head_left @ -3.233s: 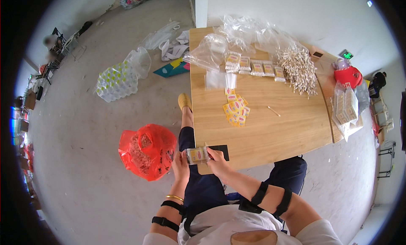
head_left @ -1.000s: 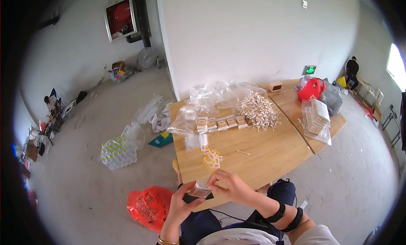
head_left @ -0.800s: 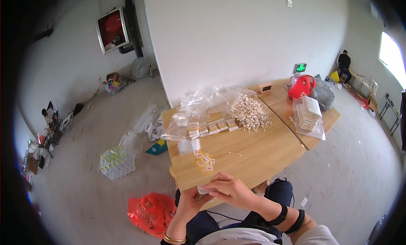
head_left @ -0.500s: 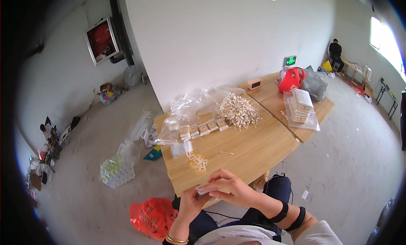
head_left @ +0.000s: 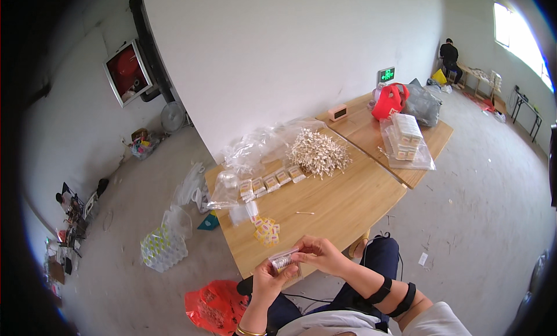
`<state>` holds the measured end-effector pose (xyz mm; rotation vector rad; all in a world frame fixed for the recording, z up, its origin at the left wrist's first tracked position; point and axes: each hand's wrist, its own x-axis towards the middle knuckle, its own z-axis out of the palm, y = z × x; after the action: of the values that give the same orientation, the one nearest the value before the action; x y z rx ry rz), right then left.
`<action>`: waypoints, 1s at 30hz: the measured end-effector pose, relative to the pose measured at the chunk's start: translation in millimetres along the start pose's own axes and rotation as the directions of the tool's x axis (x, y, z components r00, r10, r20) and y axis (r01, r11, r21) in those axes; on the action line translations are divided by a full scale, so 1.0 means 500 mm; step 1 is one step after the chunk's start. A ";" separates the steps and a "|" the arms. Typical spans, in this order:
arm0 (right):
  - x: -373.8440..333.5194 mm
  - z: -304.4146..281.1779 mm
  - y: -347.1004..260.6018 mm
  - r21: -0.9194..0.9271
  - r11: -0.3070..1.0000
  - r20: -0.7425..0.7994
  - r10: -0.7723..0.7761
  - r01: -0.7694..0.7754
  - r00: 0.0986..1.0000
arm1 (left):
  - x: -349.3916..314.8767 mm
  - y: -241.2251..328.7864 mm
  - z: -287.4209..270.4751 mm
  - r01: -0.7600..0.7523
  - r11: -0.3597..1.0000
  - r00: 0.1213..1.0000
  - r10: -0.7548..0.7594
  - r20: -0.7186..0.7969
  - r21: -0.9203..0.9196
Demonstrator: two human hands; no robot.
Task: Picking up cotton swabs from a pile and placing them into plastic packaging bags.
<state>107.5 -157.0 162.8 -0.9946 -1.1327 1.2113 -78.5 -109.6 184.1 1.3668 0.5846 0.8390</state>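
In front of my body, over the table's near edge, I hold a small clear plastic bag of cotton swabs (head_left: 283, 259). My left hand (head_left: 267, 285) grips its left side, with the thumb across the front. My right hand (head_left: 321, 256) pinches its top right corner. Just beyond lie scattered yellow and white cards (head_left: 266, 231) and small clear bags (head_left: 238, 214). A single cotton swab (head_left: 305, 213) rests on the bare wood. Farther back, a row of packed swab bags (head_left: 271, 182) stands beside a large heap of cotton swabs (head_left: 319, 153).
Crumpled clear plastic (head_left: 249, 153) lines the wooden table's (head_left: 342, 205) back left. At right are stacked packs (head_left: 406, 137), a red bag (head_left: 390, 102), a grey bag (head_left: 422, 104) and a small pink clock (head_left: 337, 112). A red plastic bag (head_left: 216, 307) sits on the floor. A person (head_left: 449, 56) sits far right.
The bag has turned upright between my hands, its front now showing. My right fingers have gone from lying over it to pinching its top corner. The whole view has shifted slightly.
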 end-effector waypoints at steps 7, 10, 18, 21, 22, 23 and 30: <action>0.009 -0.008 0.017 0.038 0.998 -0.071 0.045 -0.043 0.996 | 0.012 -0.018 -0.021 -0.046 0.999 0.983 0.045 -0.179 0.002; 0.011 -0.008 0.018 0.016 0.999 -0.067 0.039 -0.038 0.997 | 0.016 -0.027 -0.022 -0.045 0.999 0.980 0.042 -0.194 -0.010; 0.015 -0.008 0.018 0.160 0.987 -0.106 -0.011 0.028 0.994 | 0.027 -0.029 -0.002 -0.040 0.998 0.973 0.026 -0.227 -0.056; 0.015 -0.012 0.022 0.156 0.987 -0.134 -0.022 0.043 0.991 | 0.031 -0.029 0.002 -0.077 0.996 0.974 0.065 -0.219 -0.045; 0.014 -0.013 0.021 0.157 0.987 -0.136 -0.021 0.043 0.990 | 0.033 -0.030 0.002 -0.080 0.996 0.972 0.070 -0.225 -0.034; 0.015 -0.013 0.017 0.134 0.989 -0.141 -0.037 0.056 0.989 | 0.034 -0.031 0.002 -0.084 0.996 0.970 0.077 -0.233 -0.022; 0.017 -0.026 0.006 0.087 0.991 -0.159 -0.086 0.101 0.983 | 0.044 -0.031 0.009 -0.104 0.994 0.972 0.092 -0.214 -0.043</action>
<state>119.8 -147.9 158.3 -0.9370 -0.9803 1.0830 -59.1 -94.5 171.9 1.2731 0.6579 1.0827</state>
